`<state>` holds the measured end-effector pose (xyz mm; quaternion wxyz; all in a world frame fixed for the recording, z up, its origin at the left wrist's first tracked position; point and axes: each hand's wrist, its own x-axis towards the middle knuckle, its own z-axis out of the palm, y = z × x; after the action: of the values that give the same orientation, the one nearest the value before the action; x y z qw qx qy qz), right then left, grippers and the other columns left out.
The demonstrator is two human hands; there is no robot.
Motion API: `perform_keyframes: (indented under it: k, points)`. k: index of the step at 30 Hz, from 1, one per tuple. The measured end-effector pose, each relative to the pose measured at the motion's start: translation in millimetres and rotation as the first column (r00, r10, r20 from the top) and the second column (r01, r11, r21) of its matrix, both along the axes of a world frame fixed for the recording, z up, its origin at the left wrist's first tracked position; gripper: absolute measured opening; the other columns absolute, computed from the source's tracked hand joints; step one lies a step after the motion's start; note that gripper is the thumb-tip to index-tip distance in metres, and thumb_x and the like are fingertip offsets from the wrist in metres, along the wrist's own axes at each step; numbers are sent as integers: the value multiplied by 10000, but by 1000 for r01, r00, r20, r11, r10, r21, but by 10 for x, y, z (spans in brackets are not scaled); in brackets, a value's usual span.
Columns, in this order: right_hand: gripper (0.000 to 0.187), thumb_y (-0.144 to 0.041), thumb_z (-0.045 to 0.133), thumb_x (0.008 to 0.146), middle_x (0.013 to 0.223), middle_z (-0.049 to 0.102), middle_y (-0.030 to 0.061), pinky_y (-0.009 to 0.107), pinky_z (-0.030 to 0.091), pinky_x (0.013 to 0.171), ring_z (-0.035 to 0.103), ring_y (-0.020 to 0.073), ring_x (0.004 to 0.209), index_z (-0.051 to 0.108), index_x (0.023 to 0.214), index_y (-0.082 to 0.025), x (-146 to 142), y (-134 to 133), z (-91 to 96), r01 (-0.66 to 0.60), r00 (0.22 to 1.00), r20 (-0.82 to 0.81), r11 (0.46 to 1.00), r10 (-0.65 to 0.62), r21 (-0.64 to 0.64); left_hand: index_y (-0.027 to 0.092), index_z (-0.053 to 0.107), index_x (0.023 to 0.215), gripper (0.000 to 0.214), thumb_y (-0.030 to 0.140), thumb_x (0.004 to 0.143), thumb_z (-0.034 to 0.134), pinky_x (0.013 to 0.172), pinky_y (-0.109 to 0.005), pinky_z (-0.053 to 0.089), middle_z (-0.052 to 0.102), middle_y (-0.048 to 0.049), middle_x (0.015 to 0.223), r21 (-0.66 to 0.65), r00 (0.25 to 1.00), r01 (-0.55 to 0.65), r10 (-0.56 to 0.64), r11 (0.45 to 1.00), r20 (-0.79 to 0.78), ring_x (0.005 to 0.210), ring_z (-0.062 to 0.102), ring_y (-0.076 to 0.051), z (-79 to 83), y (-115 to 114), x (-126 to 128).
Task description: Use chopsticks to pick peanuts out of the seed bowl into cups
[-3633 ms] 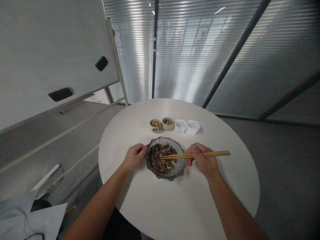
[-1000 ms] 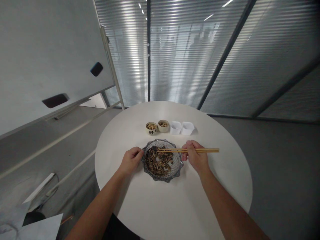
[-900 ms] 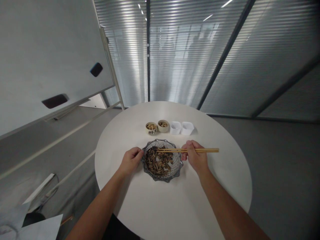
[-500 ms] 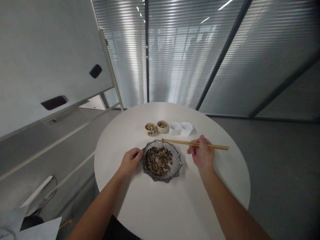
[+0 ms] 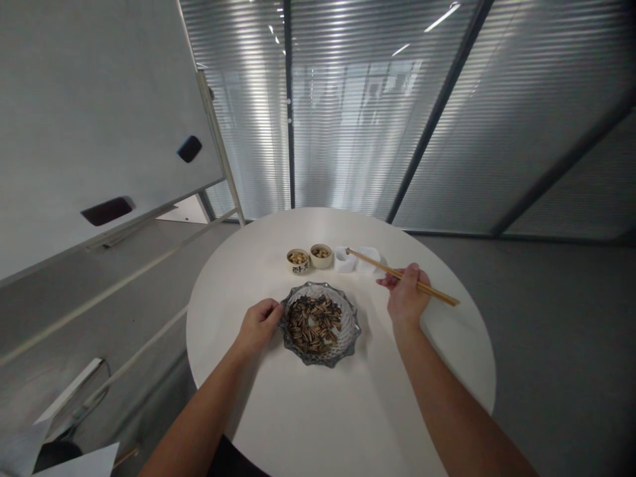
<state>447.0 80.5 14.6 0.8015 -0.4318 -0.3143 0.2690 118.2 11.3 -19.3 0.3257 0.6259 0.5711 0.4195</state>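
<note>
Scalloped glass dish (image 5: pixel 348 338) near the middle of a round white table (image 5: pixel 278 414), holding a loose heap of striped sunflower seeds (image 5: pixel 314 324). The left hand (image 5: pixel 257 326) lies at the dish's left rim, its fingers (image 5: pixel 272 309) curled against the glass (whether they grip the rim or only rest on it cannot be told from this view). The right hand (image 5: pixel 407 296) is to the right of the dish, not touching it, and pinches a pair of wooden chopsticks (image 5: pixel 392 271). The sticks lie close together and slant up and to the left, their tips crossing in view over the nearer of two small white containers (image 5: pixel 344 260); contact between them cannot be told. The hands are well apart, with the dish between them. Beyond the dish, in a row, stand two small cream cups of pale kernels (image 5: pixel 297 261) and the white containers, the left cup lettered in dark characters. Left of the table stands a whiteboard (image 5: pixel 99 99); behind it, slatted blinds (image 5: pixel 348 132) cover a glass partition.
</note>
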Motion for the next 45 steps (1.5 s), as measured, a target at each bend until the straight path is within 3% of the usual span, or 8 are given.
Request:
perform_keyframes:
  k: [11,15,18,23,27,31,36,45]
  points:
    - [392,-551,692,870,589,643,-50,250,606,493,622,103,433,599,780,-181,-30,-42,-17,-26,990,137,999,31,-39,183,610,692,388,501,907,555,605,-255,375,547,13,634,-9,1000,10,-10,1000,4,644,496,-144,-12,3,-5]
    - [341,-498,706,862,587,641,-54,266,609,489,614,104,428,605,776,-184,-35,-94,34,-44,997,57,999,44,-3,184,602,675,403,521,891,558,605,-255,374,541,9,631,-19,1000,8,-8,1000,14,646,492,-148,1,1,4]
    - [289,-434,761,814,622,657,-50,303,621,488,615,112,442,611,766,-191,-19,-172,84,-144,989,-20,988,145,56,183,602,685,410,533,893,555,598,-252,371,543,7,638,-29,1000,1,0,1000,21,651,494,-149,8,-2,13]
    - [247,-398,790,791,643,691,-20,326,611,474,620,131,451,660,748,-192,8,-367,130,-452,891,-15,891,453,52,182,606,697,394,520,894,559,606,-253,376,554,9,639,-41,1000,10,-9,999,25,648,501,-148,21,-5,10]
    - [286,-442,803,801,615,703,3,303,578,453,618,144,436,682,746,-189,-1,-480,116,-566,817,89,822,570,-67,179,606,706,387,503,910,550,609,-253,371,553,6,650,-39,1000,14,-14,999,6,659,498,-149,14,0,0]
    - [317,-474,769,848,526,672,7,296,570,486,646,171,446,696,768,-177,1,-525,107,-606,713,249,754,656,-253,178,605,714,392,506,920,543,616,-259,374,553,6,658,-38,1000,21,-21,999,8,664,500,-151,-2,7,-6]
    - [375,-526,790,812,508,665,10,272,532,458,647,177,435,671,736,-179,-11,-568,162,-645,611,306,683,730,-343,180,615,723,399,515,925,540,629,-264,379,555,1,666,-38,999,32,-32,999,9,676,502,-157,12,4,-7]
    - [375,-539,775,816,520,658,9,246,516,489,650,158,470,662,745,-189,-52,-582,156,-629,560,359,665,747,-403,178,606,716,415,531,921,535,622,-256,364,543,7,659,-40,1000,21,-21,999,18,668,493,-151,-20,8,-2]
